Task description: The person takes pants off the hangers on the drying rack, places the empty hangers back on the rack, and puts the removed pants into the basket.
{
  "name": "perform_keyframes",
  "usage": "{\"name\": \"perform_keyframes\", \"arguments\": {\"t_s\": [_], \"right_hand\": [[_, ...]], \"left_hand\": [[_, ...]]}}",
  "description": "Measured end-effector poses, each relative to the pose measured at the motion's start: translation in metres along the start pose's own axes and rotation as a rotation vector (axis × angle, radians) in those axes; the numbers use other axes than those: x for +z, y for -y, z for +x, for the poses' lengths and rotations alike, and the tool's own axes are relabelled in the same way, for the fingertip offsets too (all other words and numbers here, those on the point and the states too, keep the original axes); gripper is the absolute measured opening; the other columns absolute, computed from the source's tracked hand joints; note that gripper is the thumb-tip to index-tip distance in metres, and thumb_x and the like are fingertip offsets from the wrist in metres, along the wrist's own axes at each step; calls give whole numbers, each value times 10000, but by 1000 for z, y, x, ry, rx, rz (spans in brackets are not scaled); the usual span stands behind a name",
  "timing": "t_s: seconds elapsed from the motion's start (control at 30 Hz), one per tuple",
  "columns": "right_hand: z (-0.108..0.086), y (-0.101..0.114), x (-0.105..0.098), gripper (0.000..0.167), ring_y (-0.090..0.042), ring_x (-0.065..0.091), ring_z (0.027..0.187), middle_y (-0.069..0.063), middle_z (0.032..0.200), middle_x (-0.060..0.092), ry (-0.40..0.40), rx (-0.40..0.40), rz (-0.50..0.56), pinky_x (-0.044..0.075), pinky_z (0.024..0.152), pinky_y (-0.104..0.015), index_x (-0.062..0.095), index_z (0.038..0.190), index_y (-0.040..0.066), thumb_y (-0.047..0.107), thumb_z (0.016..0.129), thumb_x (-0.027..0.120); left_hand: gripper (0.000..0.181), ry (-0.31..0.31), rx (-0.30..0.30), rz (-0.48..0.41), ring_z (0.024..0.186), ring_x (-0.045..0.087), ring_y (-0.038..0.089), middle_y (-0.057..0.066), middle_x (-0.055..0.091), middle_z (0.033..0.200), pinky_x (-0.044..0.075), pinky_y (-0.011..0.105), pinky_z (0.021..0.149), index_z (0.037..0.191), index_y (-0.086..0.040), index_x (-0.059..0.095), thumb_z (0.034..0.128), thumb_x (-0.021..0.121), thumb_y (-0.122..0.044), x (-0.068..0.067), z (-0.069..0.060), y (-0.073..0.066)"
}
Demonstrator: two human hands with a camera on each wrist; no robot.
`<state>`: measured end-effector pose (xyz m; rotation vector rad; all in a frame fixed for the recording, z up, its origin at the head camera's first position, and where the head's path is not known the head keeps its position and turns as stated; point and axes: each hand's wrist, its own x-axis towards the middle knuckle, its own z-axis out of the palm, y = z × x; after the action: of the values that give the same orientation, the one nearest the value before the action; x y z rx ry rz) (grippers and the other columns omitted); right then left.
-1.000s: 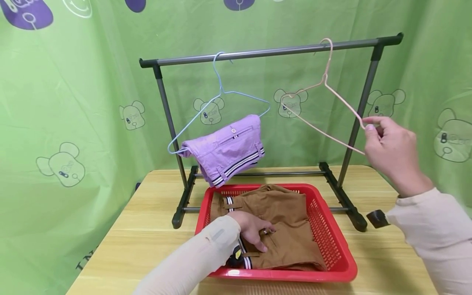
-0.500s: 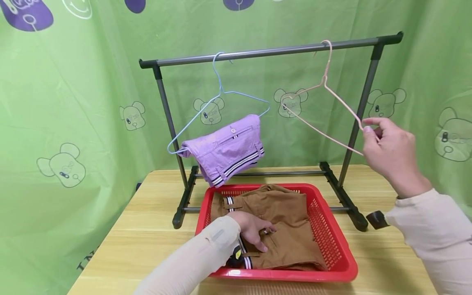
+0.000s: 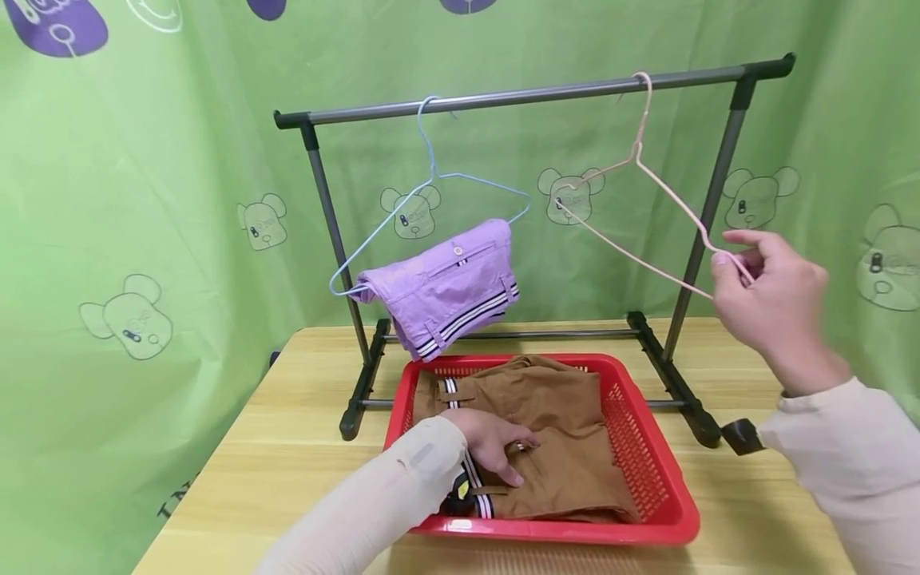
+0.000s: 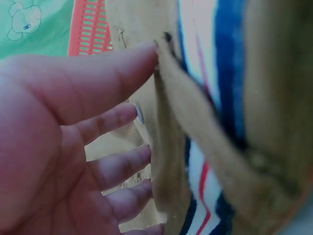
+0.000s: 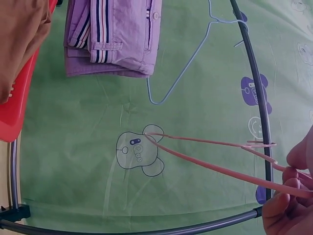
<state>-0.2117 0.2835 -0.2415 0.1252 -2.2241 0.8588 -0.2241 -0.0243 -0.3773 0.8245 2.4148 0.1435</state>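
Note:
Brown trousers (image 3: 568,471) with a striped waistband lie folded in a red basket (image 3: 575,530). My left hand (image 3: 492,447) rests on them with its fingers spread and relaxed. The left wrist view shows the thumb (image 4: 117,73) against the cloth near a belt loop. My right hand (image 3: 776,299) pinches the right-hand corner of a pink hanger (image 3: 638,152), whose hook sits over the rail. In the right wrist view, the hanger's lower wire (image 5: 220,171) runs into the curled fingers (image 5: 286,196). The hanger is turned at an angle and carries no garment.
A dark metal rack (image 3: 546,97) stands on the wooden table (image 3: 287,447), its feet on both sides of the basket. Folded purple trousers (image 3: 460,275) hang over a blue hanger (image 3: 431,160) at its left. Behind is a green patterned curtain (image 3: 180,200).
My right hand has shifted slightly along the pink hanger, so its corner now shows between the fingers. The left hand keeps its place on the trousers. The head view has shifted slightly.

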Motion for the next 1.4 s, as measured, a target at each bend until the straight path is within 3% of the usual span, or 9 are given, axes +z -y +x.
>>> {"name": "perform_keyframes", "arguments": {"t_s": [0.23, 0.4, 0.6, 0.77, 0.9, 1.0, 1.2, 1.3, 1.4], "right_hand": [[-10, -3, -4, 369, -6, 467, 732, 46, 899, 529, -26, 53, 78, 376, 621, -74, 566, 1274, -13, 169, 953, 548], [-19, -8, -6, 359, 8, 492, 774, 141, 905, 517, -50, 100, 135, 401, 655, -39, 563, 1268, -18, 154, 953, 550], [-28, -7, -2, 301, 12, 516, 898, 190, 966, 547, -175, 182, 251, 416, 782, -119, 583, 1233, 72, 94, 933, 565], [-40, -5, 0, 303, 1, 511, 940, 151, 1024, 570, -294, 225, 334, 405, 822, -164, 589, 1212, 110, 40, 918, 561], [-51, -6, 2, 295, -7, 517, 934, 110, 1047, 590, -312, 281, 403, 414, 825, -136, 591, 1201, 118, 13, 926, 566], [-57, -12, 3, 271, -56, 532, 954, 43, 1054, 601, -308, 358, 577, 436, 823, -99, 598, 1165, 101, -28, 929, 564], [-68, -33, 9, 246, -143, 570, 898, -96, 1029, 594, -339, 528, 1131, 516, 696, -138, 566, 1089, 20, -116, 888, 601], [-76, -49, 14, 326, -152, 588, 860, -97, 1034, 592, -254, 568, 1310, 532, 676, -177, 467, 1164, 11, -112, 893, 601], [-84, -65, 21, 423, -147, 598, 873, -76, 1063, 579, -123, 613, 1424, 531, 714, -202, 339, 1240, 78, -91, 925, 566]], "left_hand": [[621, -54, 29, 48, 1335, 380, 105, -85, 436, 1463, 309, 290, 1089, 1411, -297, 482, 858, 695, -483, -5, -3, 5], [590, -121, 24, 36, 1300, 442, 141, -40, 516, 1396, 346, 308, 1072, 1384, -253, 513, 868, 685, -482, -10, -10, 8], [556, -254, 15, -1, 1259, 493, 197, 17, 573, 1330, 385, 344, 1048, 1377, -184, 526, 904, 659, -443, -19, -24, 19], [506, -388, -14, -105, 1205, 542, 228, 61, 610, 1277, 430, 381, 1010, 1325, -135, 560, 904, 679, -389, -24, -39, 31], [480, -470, -42, -183, 1121, 601, 247, 97, 627, 1250, 477, 403, 957, 1292, -112, 578, 899, 691, -365, -27, -52, 40], [454, -531, -38, -219, 1056, 629, 270, 135, 639, 1216, 497, 415, 920, 1265, -81, 596, 903, 694, -337, -29, -58, 44], [404, -653, -41, -297, 1087, 614, 304, 163, 644, 1194, 486, 439, 935, 1224, -55, 605, 908, 696, -289, -39, -72, 52], [421, -713, -59, -307, 1075, 622, 285, 147, 644, 1205, 491, 431, 933, 1254, -66, 587, 912, 693, -286, -47, -78, 56], [465, -775, -57, -306, 1052, 637, 275, 144, 647, 1201, 503, 418, 919, 1295, -51, 557, 913, 692, -278, -58, -83, 58]]}}
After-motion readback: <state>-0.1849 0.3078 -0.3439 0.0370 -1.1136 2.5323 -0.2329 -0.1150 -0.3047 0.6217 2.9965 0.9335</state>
